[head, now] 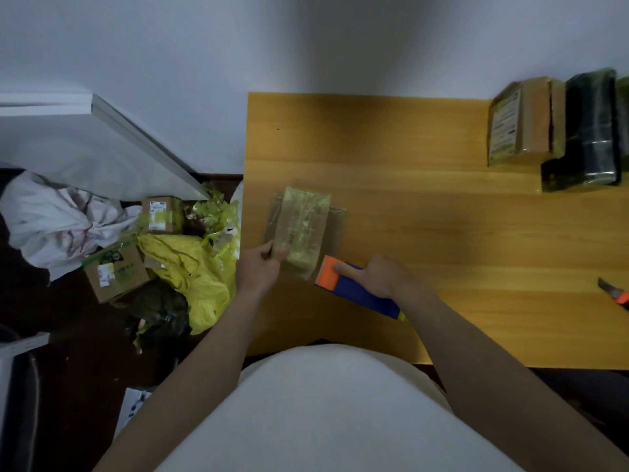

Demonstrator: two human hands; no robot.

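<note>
A clear plastic packet with yellowish printed contents lies on the wooden table, near its left side. My left hand pinches the packet's near left corner between thumb and fingers. A blue box with an orange end lies just right of the packet's near edge. My right hand holds this box from above, its index finger stretched onto the orange end.
Taped brown parcels and a dark wrapped parcel stand at the table's far right. An orange-handled cutter lies at the right edge. On the floor left of the table are small cartons, yellow plastic wrapping and a white bag.
</note>
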